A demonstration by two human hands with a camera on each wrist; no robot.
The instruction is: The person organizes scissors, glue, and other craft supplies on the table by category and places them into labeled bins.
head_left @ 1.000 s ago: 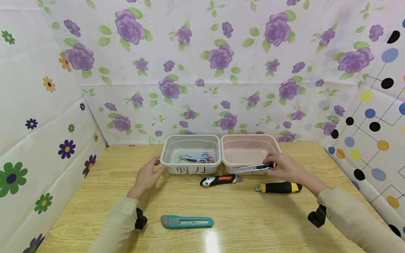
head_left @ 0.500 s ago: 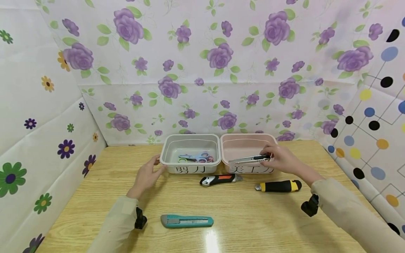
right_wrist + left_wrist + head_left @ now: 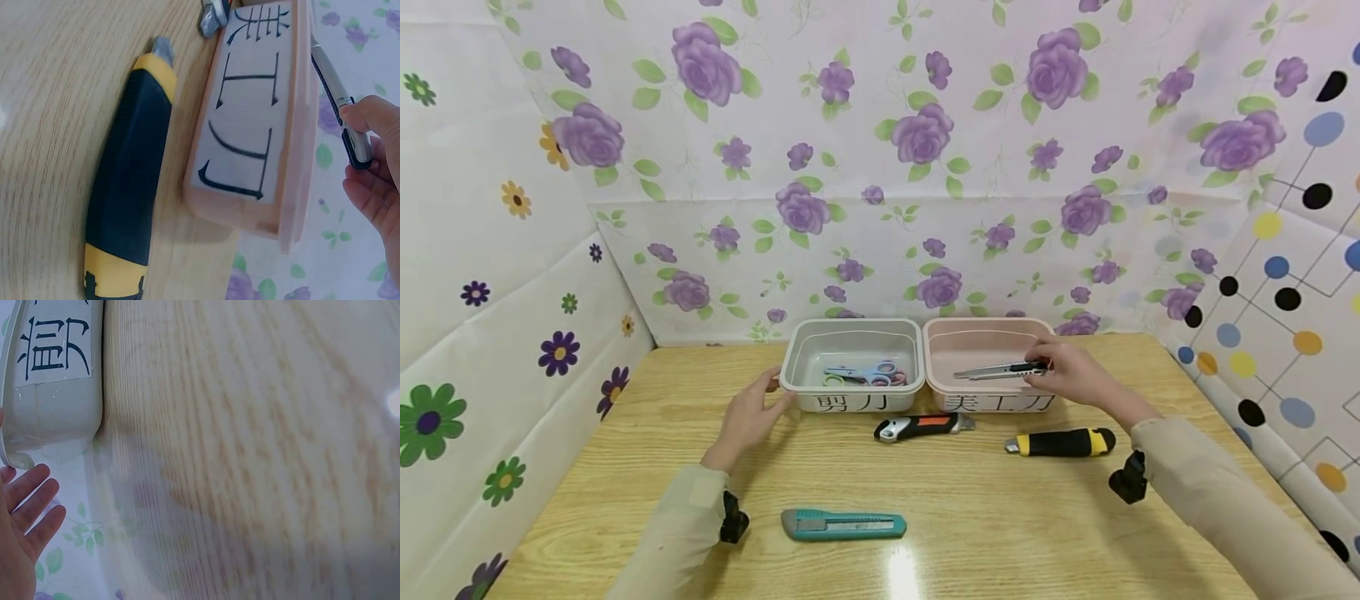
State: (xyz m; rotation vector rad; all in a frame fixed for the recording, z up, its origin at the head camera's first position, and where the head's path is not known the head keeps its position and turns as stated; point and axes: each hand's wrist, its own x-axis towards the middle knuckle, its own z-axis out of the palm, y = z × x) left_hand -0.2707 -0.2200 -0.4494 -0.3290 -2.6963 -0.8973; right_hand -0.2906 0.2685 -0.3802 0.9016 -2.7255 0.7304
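My right hand (image 3: 1067, 372) pinches a slim silver-and-black utility knife (image 3: 996, 372) by its rear end, over the pink bin (image 3: 988, 327). In the right wrist view, thumb and fingers grip that knife (image 3: 337, 87) above the bin's rim. At the left end of the grey bin (image 3: 853, 323), my left hand (image 3: 751, 421) has its fingertips at the rim. Its fingers (image 3: 39, 503) look extended and relaxed in the left wrist view. Several scissors (image 3: 868, 373) lie inside the grey bin.
In front of the bins lie an orange-and-black utility knife (image 3: 923, 427) and a yellow-and-black one (image 3: 1062, 443). A teal utility knife (image 3: 844, 526) is nearer on the wooden table (image 3: 970, 517). Flowered cloth (image 3: 880, 167) stands close behind both bins.
My right hand has carried the silver-and-black utility knife up from in front of the pink bin's label and back over its opening. The left hand has stayed put.
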